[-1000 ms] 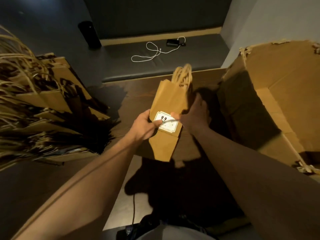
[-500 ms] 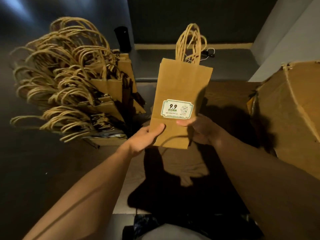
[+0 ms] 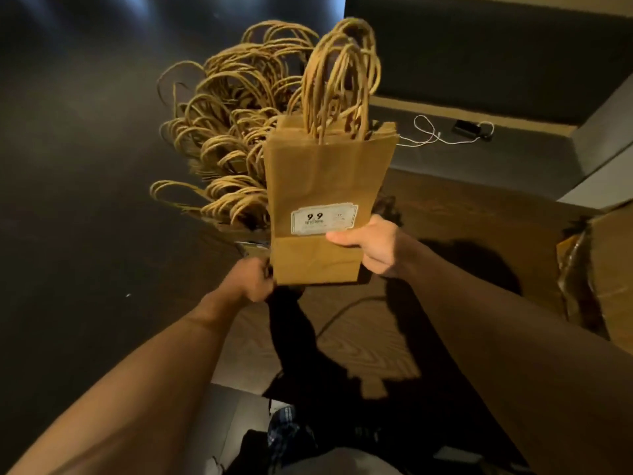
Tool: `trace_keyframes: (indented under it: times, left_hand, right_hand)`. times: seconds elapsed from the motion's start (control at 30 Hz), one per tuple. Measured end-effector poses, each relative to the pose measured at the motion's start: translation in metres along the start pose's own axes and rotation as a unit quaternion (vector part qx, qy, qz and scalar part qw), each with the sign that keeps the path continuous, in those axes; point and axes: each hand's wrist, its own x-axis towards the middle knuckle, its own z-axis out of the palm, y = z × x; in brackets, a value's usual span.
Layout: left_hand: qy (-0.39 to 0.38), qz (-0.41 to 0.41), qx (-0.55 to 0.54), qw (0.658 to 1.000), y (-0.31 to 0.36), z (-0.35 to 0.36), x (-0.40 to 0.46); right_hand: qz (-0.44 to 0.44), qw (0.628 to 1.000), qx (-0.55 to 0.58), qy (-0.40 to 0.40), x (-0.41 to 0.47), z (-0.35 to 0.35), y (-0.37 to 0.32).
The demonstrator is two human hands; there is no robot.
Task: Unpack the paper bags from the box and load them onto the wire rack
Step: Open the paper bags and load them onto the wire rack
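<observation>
Already a heap of loaded bags [image 3: 226, 156] fans its rope handles out at left; the left hand [image 3: 255, 281] pinches the bundle of paper bags [image 3: 322, 186] at its bottom corner, the right hand [image 3: 371, 246] clamps its lower edge. Best keep the bundle upright and square. Dark floor, wood boards, box [image 3: 609, 265] far right.

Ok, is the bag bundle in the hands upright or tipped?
Upright. The bag bundle has its twine handles pointing up and its folded bottom down, held by the left hand and right hand.
</observation>
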Motion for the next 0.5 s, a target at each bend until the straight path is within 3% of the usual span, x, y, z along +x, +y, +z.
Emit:
trace_keyframes:
  times: [0.07,0.13,0.2,0.33,0.4,0.5]
  left_hand:
    - [0.110,0.051,0.075,0.990,-0.009,0.002,-0.003]
    - [0.208,0.092,0.184,0.956,-0.014,0.005,-0.004]
    - [0.252,0.113,0.253,0.927,-0.012,0.007,-0.003]
    - [0.198,0.109,0.308,0.924,-0.004,-0.004,0.009]
    - [0.183,0.098,0.324,0.923,0.002,-0.009,0.017]
    - [0.181,0.090,0.358,0.912,0.010,-0.014,0.026]
  right_hand:
    - [-0.055,0.997,-0.013,0.044,0.011,0.003,-0.003]
    - [-0.087,0.994,-0.018,0.060,0.019,0.002,-0.006]
    - [-0.103,0.990,-0.038,0.090,0.020,0.004,-0.007]
    - [-0.142,0.974,-0.094,0.148,0.018,0.011,-0.009]
    - [-0.114,0.968,-0.150,0.163,0.014,0.018,-0.006]
    - [-0.114,0.975,-0.156,0.106,0.020,0.025,0.001]
